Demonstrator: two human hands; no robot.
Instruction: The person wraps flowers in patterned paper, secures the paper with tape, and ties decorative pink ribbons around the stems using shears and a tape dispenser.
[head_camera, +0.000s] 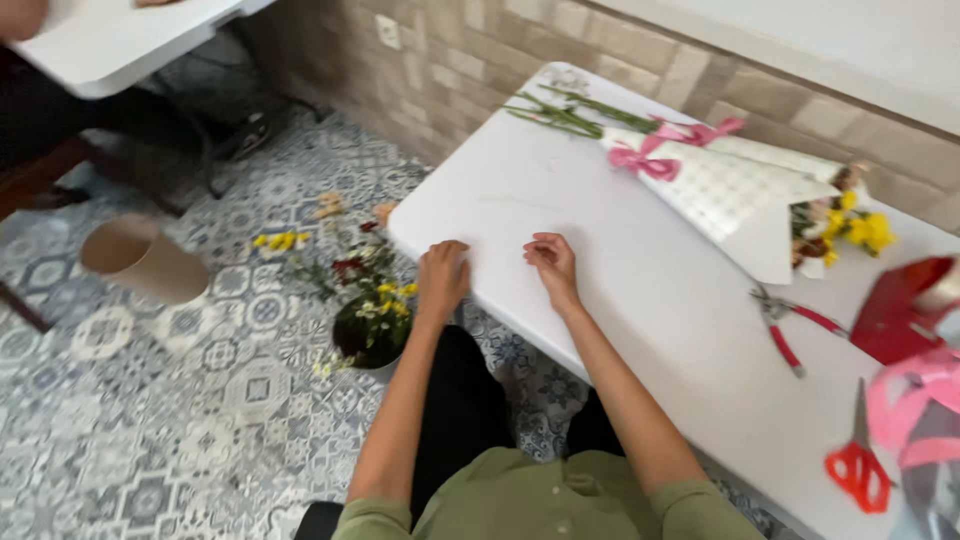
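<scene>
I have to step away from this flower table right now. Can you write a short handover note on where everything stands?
Left hand: empty, resting at the near edge of the white table.
Right hand: empty, fingers curled, on the tabletop.
Done: white paper-wrapped bouquet with pink ribbon bows lies at the far side.
Tools: red-handled pruners and orange-handled scissors to the right.
Left: loose flowers in the dark bucket on the floor.

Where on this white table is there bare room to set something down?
The widest bare patch on the table lies between the left hand and right hand at the near edge and the wrapped bouquet beyond. The far right end is crowded: pruning shears, red-handled scissors, pink ribbon.
</scene>
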